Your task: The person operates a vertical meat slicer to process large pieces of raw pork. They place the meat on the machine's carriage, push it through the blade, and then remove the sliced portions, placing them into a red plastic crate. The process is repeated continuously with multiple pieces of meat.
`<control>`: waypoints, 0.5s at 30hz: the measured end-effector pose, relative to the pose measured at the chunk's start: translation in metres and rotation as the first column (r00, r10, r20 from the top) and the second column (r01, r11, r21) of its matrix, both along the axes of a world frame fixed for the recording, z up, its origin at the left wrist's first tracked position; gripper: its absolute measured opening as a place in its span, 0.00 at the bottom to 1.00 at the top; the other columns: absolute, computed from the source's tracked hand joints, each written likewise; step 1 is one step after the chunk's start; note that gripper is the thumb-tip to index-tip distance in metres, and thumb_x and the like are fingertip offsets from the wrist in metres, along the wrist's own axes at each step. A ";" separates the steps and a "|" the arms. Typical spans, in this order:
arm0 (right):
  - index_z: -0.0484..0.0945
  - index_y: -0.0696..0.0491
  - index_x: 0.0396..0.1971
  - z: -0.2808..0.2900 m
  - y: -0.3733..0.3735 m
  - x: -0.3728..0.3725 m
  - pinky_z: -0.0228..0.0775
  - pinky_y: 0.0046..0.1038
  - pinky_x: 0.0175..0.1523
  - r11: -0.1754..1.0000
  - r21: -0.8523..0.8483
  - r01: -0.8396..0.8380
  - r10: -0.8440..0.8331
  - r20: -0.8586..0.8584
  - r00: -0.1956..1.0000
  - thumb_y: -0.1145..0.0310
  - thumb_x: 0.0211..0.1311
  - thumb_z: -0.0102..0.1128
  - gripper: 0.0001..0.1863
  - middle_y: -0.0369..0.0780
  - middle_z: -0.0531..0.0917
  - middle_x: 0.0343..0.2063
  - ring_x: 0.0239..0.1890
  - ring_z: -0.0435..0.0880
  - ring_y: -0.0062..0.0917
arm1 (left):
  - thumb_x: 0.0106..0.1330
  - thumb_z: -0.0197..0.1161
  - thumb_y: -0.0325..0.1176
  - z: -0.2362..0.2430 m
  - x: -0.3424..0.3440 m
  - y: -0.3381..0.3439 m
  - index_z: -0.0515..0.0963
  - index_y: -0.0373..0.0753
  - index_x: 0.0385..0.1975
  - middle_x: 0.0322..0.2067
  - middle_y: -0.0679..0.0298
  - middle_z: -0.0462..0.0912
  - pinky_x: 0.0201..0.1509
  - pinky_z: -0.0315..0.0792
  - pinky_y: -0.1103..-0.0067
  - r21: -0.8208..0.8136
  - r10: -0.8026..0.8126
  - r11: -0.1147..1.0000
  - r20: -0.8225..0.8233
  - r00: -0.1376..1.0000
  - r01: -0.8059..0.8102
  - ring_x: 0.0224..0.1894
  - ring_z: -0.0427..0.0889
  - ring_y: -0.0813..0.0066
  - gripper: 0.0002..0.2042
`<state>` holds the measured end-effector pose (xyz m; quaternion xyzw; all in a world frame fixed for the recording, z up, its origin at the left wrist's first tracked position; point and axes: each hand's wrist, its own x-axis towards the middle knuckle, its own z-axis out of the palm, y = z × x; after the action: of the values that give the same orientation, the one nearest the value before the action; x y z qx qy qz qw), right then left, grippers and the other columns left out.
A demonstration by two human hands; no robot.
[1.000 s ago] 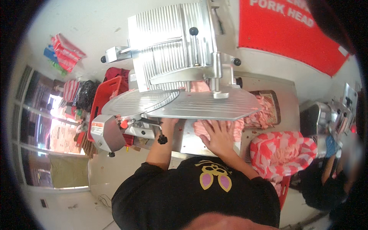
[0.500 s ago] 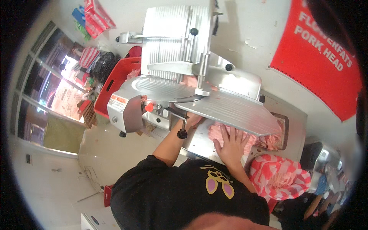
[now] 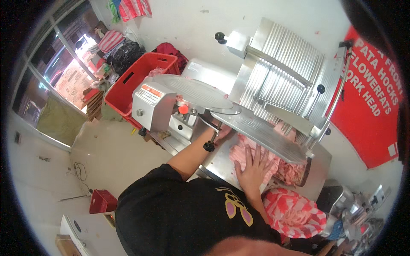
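My right hand [image 3: 252, 170] lies on a heap of thin pink meat slices [image 3: 238, 154], its fingers spread. They rest on the steel base below a meat slicer [image 3: 153, 104]. Reaching in under the slicer's sloping plate [image 3: 260, 132], my left hand [image 3: 222, 133] is mostly hidden, so its fingers do not show. The ribbed carriage [image 3: 282, 68] stands at the right end of the plate, with a pink piece of meat [image 3: 288, 130] at its lower edge. To the left is the round blade [image 3: 192, 87].
A red and white striped bag [image 3: 294, 213] with pink meat inside stands by my right forearm. More meat sits in a tray [image 3: 306, 173] at the base's right end. A red crate [image 3: 160, 62] is behind the slicer at left; a red banner [image 3: 363, 106] hangs at right.
The carriage has slid from over the blade to the right end of the plate. My view has turned somewhat. Both hands keep about the same places, the right one still flat on the slices.
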<state>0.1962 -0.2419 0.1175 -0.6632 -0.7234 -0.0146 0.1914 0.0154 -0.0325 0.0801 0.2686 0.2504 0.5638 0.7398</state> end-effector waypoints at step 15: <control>0.66 0.40 0.74 0.001 -0.002 -0.002 0.33 0.71 0.74 0.997 0.072 -0.003 0.001 0.017 1.000 0.44 0.63 0.61 0.40 0.43 0.54 0.79 0.80 0.45 0.53 | 0.77 0.53 0.41 0.013 0.007 0.006 0.76 0.35 0.57 0.53 0.54 0.82 0.61 0.77 0.64 0.047 -0.009 0.999 -0.035 0.999 0.010 0.54 0.81 0.59 0.18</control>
<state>0.1941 -0.2436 0.1184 -0.6550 -0.7247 -0.0461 0.2089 0.0221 -0.0263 0.0927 0.2969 0.2489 0.5612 0.7314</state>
